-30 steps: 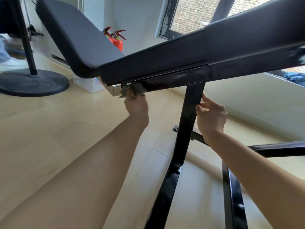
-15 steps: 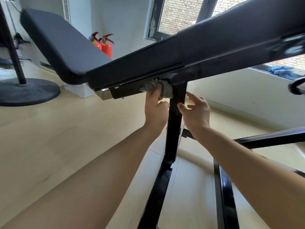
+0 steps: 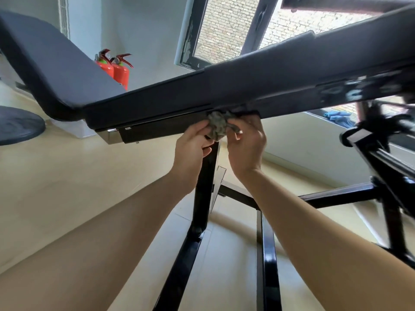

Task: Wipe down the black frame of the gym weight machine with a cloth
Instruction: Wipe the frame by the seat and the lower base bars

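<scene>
The crumpled grey cloth (image 3: 217,127) is bunched against the underside of the glossy black metal frame rail (image 3: 161,129), pinched by the left hand (image 3: 192,147) at its eight o'clock and the right hand (image 3: 246,145) at four, probably to regrip it for wiping.

Pale wooden floor (image 3: 67,187), black frame rails (image 3: 268,254) on it, round black base (image 3: 18,124) left

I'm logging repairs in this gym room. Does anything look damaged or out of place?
The window frame has chipped, peeling paint along its lower left edge. The black frame and the cloth look undamaged.
</scene>
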